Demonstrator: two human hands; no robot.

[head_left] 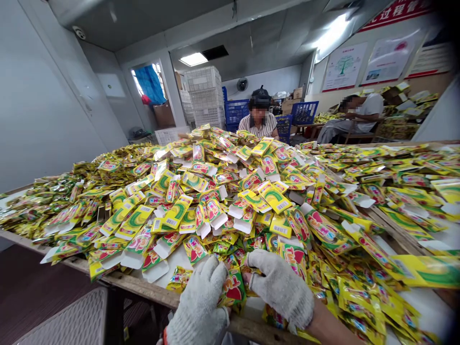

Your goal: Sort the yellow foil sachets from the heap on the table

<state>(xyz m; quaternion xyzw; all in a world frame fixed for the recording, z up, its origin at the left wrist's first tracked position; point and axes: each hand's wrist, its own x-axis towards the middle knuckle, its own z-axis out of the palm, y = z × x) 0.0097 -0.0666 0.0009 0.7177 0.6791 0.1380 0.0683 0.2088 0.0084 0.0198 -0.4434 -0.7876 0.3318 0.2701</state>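
My left hand [203,299], in a white knit glove, is closed around a small yellow and green box [233,289] with a red watermelon picture. The box is tilted near the table's front edge. Across from it, my right hand [278,285] wears a similar glove with bare fingertips. Its fingers are curled together beside the box's upper end; what they pinch is hidden. Shiny yellow packets [362,302] lie to the right of my right hand. A large heap of flattened or open-ended boxes [212,211] rises just beyond both hands.
A wooden rim [151,290] edges the table. More foil packets [32,211] are piled at the far left. One person [258,120] sits behind the heap, another [359,115] at the back right. White crates [204,96] and blue baskets [304,113] stand behind. A grey chair [75,321] is at lower left.
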